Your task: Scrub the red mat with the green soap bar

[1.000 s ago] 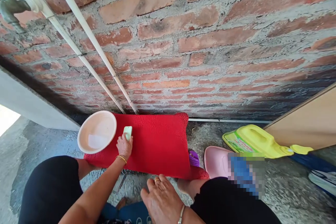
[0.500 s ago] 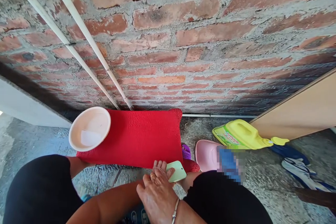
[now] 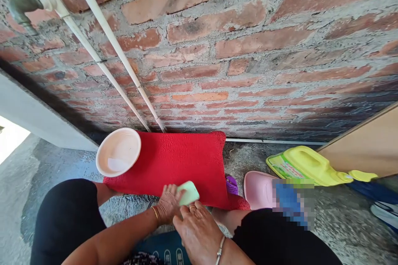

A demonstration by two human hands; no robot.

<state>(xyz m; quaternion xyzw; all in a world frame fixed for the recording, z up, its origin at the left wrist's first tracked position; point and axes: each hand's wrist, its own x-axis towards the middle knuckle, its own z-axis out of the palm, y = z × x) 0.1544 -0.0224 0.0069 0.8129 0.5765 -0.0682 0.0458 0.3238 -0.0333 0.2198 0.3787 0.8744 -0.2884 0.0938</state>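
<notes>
Rough brick wall (image 3: 248,49) at the back with two white pipes (image 3: 118,54) running down it, tap (image 3: 18,4) far left. Yellow detergent jug (image 3: 307,165) lies on the concrete floor (image 3: 342,223) at right, pink slipper (image 3: 258,188) near it.
</notes>
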